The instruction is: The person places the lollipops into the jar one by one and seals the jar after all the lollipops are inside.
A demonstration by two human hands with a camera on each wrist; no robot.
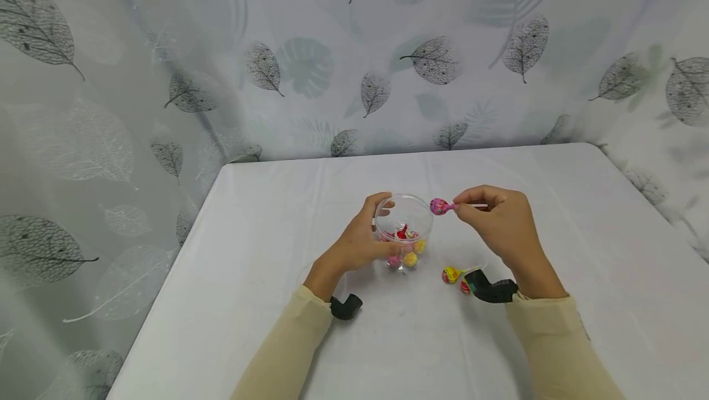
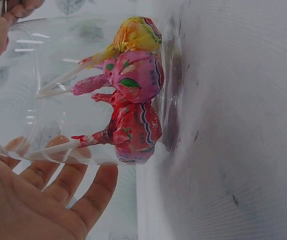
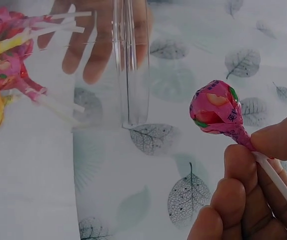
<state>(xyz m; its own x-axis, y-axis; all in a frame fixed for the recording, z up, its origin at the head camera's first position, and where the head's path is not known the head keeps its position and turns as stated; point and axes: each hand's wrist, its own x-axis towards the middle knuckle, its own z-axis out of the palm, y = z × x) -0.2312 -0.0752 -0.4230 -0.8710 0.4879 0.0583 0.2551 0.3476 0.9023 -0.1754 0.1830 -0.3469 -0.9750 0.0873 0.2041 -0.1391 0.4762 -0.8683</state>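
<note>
While, in the head view, a clear cylindrical jar (image 1: 411, 218) is gripped by the left hand (image 1: 360, 239), a pink-wrapped round lollipop (image 1: 439, 206) is pinched by the right hand (image 1: 501, 218); wristward of its fingers, 2 loose yellow-and-red-wrapped lollipops (image 1: 451, 275) seemingly remain. In the left wrist view, several bright-wrapped lollipops (image 2: 138, 125) are already contained, beside the left fingers. In the right wrist view, the pinched lollipop is shown outside.

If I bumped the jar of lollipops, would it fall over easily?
Probably not too easily: most of the lollipops sit heads-down, so the weight seems low in the jar. If it did tip, it might roll, because its sides are round. It could be slippery too, since it looks smooth and shiny.
</note>
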